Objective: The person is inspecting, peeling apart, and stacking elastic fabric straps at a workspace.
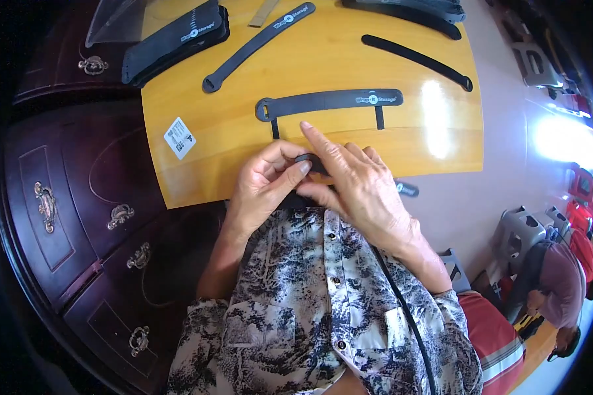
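Both hands meet at the near edge of the tabletop, over one black strap. Left hand (267, 181) is curled, thumb and fingers pinching the strap's rolled end (308, 160). Right hand (352, 181) lies over the same strap from the right, index finger stretched out flat toward the far side, fingertip touching the wood just near of the next strap; the other fingers are bent down on the held strap. Held strap is mostly hidden under the hands; its other end (407, 189) pokes out right of the right hand, past the table edge.

Surroundings, large to small:
- Dark wooden cabinet (79, 217) with brass drawer pulls, left and near-left of the table.
- Yellow wooden tabletop (211, 112), glossy, glare patch on the right.
- Seated person (560, 283) in a purple top, far right, apart from the work.
- Stack of black straps (174, 43), far left on the table.
- Flat black strap with ring end (329, 102), just far of the hands, two thin tabs hanging toward them.
- Long strap (257, 46) lying diagonally, far of that.
- Narrow plain strap (418, 60), far right.
- White label sticker (179, 137), left of the hands, well apart.
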`<state>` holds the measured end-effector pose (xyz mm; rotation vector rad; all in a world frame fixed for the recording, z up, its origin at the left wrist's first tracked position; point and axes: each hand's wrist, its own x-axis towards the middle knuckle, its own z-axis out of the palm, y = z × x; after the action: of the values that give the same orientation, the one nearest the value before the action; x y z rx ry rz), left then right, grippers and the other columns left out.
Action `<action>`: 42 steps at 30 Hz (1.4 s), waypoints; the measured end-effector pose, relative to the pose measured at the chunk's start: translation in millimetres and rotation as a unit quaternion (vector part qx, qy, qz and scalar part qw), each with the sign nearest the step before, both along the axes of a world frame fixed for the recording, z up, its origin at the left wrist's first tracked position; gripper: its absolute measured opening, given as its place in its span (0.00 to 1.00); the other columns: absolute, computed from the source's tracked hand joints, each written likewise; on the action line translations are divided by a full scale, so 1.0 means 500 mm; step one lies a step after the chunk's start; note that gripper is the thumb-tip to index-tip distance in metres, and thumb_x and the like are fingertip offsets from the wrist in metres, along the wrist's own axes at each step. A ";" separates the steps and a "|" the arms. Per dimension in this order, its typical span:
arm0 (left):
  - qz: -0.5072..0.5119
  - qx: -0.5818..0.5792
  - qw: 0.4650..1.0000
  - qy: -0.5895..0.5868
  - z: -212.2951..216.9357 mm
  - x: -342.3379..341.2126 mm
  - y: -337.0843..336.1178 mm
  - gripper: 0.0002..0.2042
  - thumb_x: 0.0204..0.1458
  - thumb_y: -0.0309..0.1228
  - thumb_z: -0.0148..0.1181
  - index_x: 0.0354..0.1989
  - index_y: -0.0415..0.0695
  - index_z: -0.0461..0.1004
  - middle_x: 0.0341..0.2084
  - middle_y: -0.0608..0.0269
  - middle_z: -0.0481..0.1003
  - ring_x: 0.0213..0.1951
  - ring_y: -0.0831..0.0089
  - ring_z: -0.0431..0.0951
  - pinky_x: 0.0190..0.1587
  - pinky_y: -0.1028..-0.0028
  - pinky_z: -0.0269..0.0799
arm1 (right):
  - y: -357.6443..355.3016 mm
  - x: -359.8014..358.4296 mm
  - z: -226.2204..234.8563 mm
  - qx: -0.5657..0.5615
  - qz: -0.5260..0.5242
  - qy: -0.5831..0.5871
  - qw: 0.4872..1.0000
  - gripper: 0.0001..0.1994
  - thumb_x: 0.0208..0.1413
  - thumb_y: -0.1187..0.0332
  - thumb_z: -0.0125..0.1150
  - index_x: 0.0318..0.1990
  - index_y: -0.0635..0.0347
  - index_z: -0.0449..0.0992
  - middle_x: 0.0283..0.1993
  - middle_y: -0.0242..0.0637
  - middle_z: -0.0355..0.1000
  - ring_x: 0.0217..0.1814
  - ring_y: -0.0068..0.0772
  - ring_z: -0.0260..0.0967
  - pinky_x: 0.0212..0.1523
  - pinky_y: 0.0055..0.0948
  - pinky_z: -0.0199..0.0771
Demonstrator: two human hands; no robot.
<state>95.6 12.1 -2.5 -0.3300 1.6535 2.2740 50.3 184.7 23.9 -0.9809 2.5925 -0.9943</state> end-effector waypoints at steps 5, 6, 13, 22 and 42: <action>0.075 -0.059 0.995 0.001 -0.012 0.007 -0.034 0.06 0.56 0.25 0.54 0.39 0.36 0.71 0.30 0.61 0.76 0.27 0.79 0.74 0.31 0.80 0.70 | 0.094 -0.034 -0.004 -0.025 -0.062 -0.211 0.975 0.10 0.54 0.63 0.59 0.34 0.61 0.74 0.25 0.42 0.73 0.28 0.44 0.73 0.30 0.35 0.72; 0.098 -0.050 0.994 0.005 -0.012 0.007 -0.042 0.06 0.55 0.25 0.55 0.38 0.36 0.72 0.28 0.60 0.76 0.26 0.78 0.75 0.30 0.80 0.71 | 0.113 -0.047 0.007 -0.025 -0.087 -0.265 0.960 0.10 0.53 0.64 0.60 0.34 0.62 0.74 0.23 0.40 0.72 0.26 0.37 0.73 0.29 0.32 0.71; 0.110 -0.059 0.992 -0.013 -0.012 -0.011 -0.048 0.09 0.55 0.23 0.54 0.44 0.35 0.71 0.31 0.56 0.77 0.28 0.76 0.77 0.31 0.79 0.72 | 0.154 -0.097 0.016 -0.067 -0.157 -0.335 0.927 0.09 0.55 0.68 0.60 0.31 0.66 0.73 0.20 0.26 0.65 0.24 0.15 0.64 0.25 0.19 0.67; 0.138 -0.066 0.988 -0.004 -0.009 -0.010 -0.066 0.07 0.57 0.25 0.54 0.38 0.34 0.72 0.29 0.59 0.76 0.28 0.76 0.77 0.31 0.80 0.72 | 0.126 -0.089 0.026 -0.092 -0.215 -0.337 0.912 0.08 0.56 0.67 0.59 0.35 0.64 0.73 0.23 0.25 0.68 0.25 0.14 0.61 0.26 0.15 0.58; 0.180 -0.190 0.965 -0.017 0.013 -0.010 -0.055 0.07 0.54 0.22 0.57 0.39 0.35 0.75 0.26 0.64 0.76 0.24 0.81 0.74 0.28 0.83 0.69 | 0.145 -0.076 0.028 -0.159 -0.377 -0.323 0.854 0.07 0.56 0.69 0.59 0.40 0.62 0.77 0.21 0.25 0.71 0.19 0.08 0.56 0.19 0.11 0.50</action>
<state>90.5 -15.4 4.0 -0.8140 2.1575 2.1494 12.5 257.4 37.7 0.3939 2.2164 -1.6040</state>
